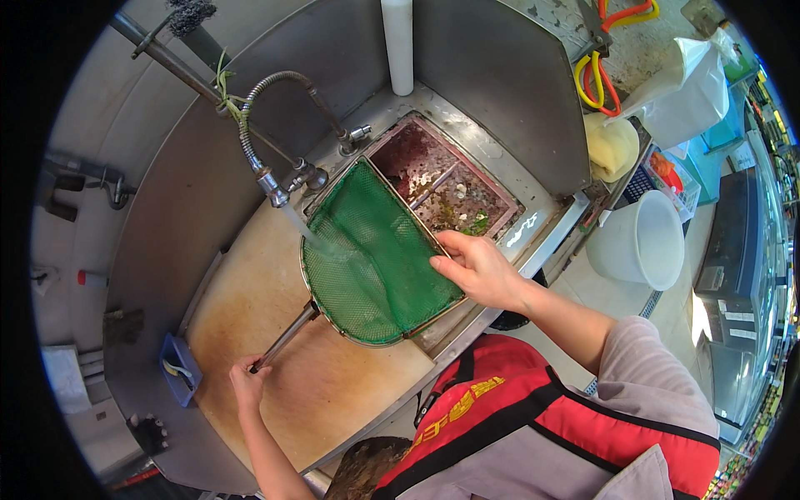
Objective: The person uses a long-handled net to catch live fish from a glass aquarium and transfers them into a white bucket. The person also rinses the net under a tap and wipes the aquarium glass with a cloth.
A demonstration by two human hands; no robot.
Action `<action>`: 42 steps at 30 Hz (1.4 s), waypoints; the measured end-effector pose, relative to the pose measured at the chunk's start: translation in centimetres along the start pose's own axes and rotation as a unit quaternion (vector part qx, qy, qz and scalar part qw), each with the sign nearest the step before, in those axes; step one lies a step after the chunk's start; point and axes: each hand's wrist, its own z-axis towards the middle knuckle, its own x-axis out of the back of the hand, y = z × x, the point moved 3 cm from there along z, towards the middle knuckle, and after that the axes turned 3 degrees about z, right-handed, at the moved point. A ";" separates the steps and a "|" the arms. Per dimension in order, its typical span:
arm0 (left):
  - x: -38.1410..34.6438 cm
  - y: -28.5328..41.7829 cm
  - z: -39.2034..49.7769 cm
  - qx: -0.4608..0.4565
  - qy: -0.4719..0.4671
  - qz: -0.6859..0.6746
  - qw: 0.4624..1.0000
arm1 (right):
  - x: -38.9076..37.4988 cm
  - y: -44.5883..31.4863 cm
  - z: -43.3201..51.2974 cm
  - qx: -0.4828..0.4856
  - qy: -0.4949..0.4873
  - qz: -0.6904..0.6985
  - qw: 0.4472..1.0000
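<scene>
A green mesh fishing net with a metal hoop is held over the sink and the stained cutting board. My left hand is closed around the end of its handle, at the lower left. My right hand grips the straight side of the hoop, thumb on the mesh side. Water runs from the spray faucet head onto the mesh near the hoop's left edge. Beyond the net, the sink's reddish strainer tray holds scraps and some green bits; the net hides part of it.
Steel splash walls surround the station. A blue plastic holder stands at the board's left edge. On the right are scissors with red and yellow handles, a white bucket, a plastic bag and a yellowish cloth-like bundle.
</scene>
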 end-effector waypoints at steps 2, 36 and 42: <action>-0.1 0.2 -0.2 0.006 -0.014 0.004 1.000 | 0.0 0.1 -0.3 -0.001 0.003 0.013 1.000; 3.5 0.0 11.8 -0.035 0.161 0.122 0.979 | -5.0 5.5 10.1 0.074 0.134 0.132 0.979; 4.8 -0.2 10.8 -0.014 0.199 0.139 0.970 | -6.6 6.6 11.3 0.070 0.132 0.144 0.978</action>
